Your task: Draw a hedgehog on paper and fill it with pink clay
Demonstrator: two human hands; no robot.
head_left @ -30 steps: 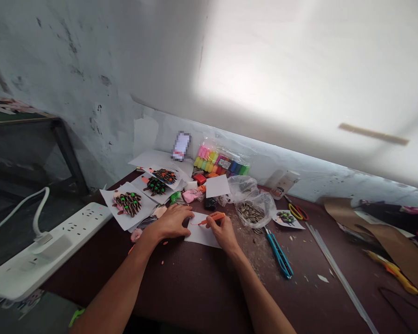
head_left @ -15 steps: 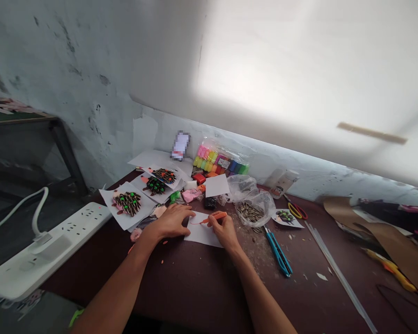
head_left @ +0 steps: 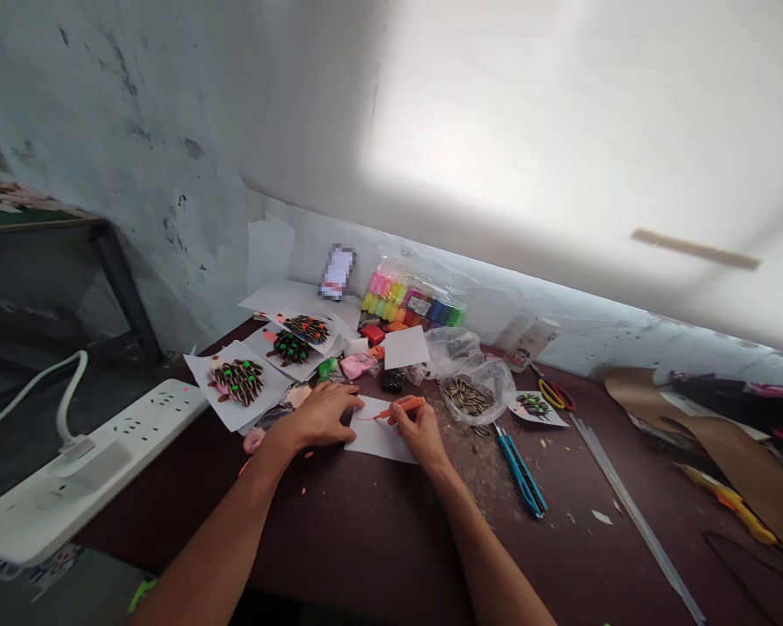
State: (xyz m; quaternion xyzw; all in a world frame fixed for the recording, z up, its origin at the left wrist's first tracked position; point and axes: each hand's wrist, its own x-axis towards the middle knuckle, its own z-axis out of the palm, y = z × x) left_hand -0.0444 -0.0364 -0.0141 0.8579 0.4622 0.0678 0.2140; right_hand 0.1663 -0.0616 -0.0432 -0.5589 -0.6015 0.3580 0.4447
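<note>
**Pen in R hand, tip leftward over sheet; L hand at sheet's L edge**

Pen [head_left: 410, 406] is pinched btw thumb & fingers of R hand [head_left: 423, 433], clamped firm by the look of it. Long axis runs roughly crosswise: butt up & to the R, tip down & to the L, over the upper part of the sheet [head_left: 382, 445]. Tip is at or just over the paper; actual contact too small to tell. A thin orange line [head_left: 364, 420] sits just L of the tip, so line lies btw tip & L hand [head_left: 326, 415].

L hand: thumb & fingers apart, tips resting at the sheet's L edge, gripping nothing visible. It's nearer the line's L end; R hand covers the sheet's R side, so that edge is partly hidden.

Edges/room: sheet lies flat, slightly skewed, near edge facing the body. Most room is on the near side, where table [head_left: 358, 539] shows btw the forearms. Far side is tight: black pack [head_left: 394, 380], w/ card [head_left: 405, 348] just behind it, & pink clay [head_left: 358, 366] off to the L. On the R, seed bag [head_left: 499, 391] is near R hand; blue cutter [head_left: 520, 474] lies farther R, clear of the forearm.
</note>
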